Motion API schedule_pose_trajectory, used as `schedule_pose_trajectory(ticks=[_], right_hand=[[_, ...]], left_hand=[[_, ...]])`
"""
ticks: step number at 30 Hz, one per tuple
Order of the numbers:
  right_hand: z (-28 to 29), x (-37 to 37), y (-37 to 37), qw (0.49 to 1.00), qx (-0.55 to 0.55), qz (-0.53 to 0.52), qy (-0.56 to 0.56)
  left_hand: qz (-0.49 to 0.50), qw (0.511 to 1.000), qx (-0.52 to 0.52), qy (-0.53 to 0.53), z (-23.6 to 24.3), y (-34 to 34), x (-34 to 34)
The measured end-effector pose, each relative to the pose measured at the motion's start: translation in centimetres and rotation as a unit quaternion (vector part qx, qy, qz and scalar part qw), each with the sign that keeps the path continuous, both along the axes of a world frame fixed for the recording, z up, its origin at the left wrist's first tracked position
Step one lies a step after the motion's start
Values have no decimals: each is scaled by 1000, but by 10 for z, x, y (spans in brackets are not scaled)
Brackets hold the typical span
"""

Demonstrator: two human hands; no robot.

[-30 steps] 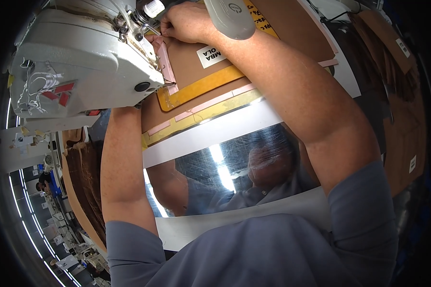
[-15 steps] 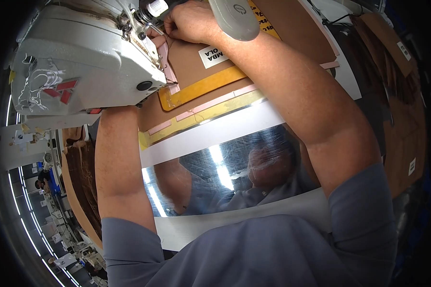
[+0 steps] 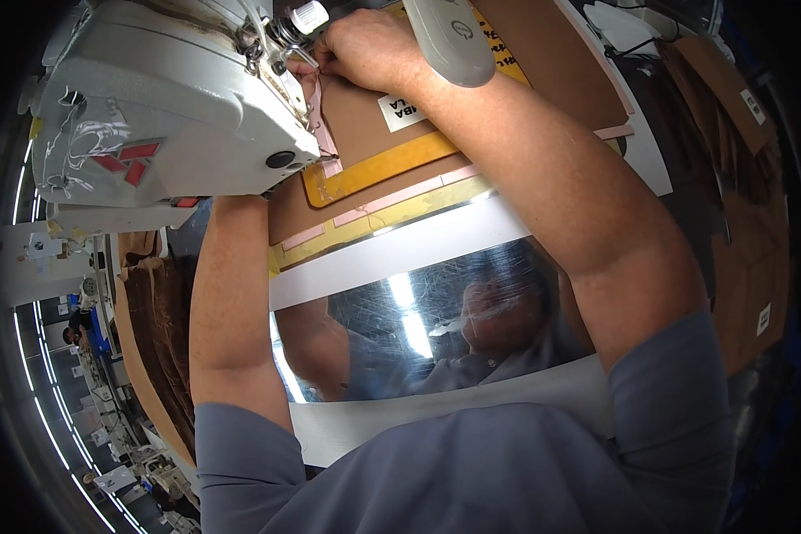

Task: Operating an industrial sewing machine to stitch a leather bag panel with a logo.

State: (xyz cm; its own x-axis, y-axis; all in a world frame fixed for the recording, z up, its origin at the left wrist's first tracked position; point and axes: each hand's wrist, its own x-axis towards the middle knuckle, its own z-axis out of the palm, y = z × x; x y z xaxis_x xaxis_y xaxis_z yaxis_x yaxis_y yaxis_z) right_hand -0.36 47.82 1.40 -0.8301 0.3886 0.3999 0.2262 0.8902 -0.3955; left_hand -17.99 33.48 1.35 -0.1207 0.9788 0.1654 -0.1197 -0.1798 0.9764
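Observation:
At the upper left, a white sewing machine (image 3: 165,111) stands over a brown panel (image 3: 561,71) with a pink strip (image 3: 326,133), a white printed label (image 3: 399,114) and a yellow frame (image 3: 374,182). My right hand (image 3: 365,49) is closed, its fingertips pinched at the strip's upper end beside the machine's presser area; what they hold is too small to make out. My left hand (image 3: 306,78) is mostly behind the machine head; a few fingers show against the pink strip, their grip unclear. My left forearm passes under the machine. A grey lamp head (image 3: 454,44) hangs over my right wrist.
A reflective metal plate (image 3: 427,320) lies between my forearms. Stacks of brown pieces lie right (image 3: 748,267) and left (image 3: 151,329). Cables (image 3: 636,49) run at the back right. Down the far left, a person (image 3: 78,329) is among other machines and workbenches.
The view has shifted slightly. My right hand has moved a little to the right along with the scene and stays pinched at the strip's top. My left hand remains mostly hidden.

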Motion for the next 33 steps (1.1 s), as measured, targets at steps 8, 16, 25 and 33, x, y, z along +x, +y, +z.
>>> schedule_pose_trajectory(ticks=[8,16,25,33], right_hand=[[-15,-16,1,998,14,-12,54],[-29,-29,10,993,38,-28,106],[-10,-12,-2,954,208,-25,215],[40,21,-19,989,38,64,-128]], left_hand=[[100,989,87,63,-26,-20,27],[42,989,-11,142,-19,-23,13],[-23,992,46,-114,-12,-25,26],[64,957,-42,281,-17,-54,15]])
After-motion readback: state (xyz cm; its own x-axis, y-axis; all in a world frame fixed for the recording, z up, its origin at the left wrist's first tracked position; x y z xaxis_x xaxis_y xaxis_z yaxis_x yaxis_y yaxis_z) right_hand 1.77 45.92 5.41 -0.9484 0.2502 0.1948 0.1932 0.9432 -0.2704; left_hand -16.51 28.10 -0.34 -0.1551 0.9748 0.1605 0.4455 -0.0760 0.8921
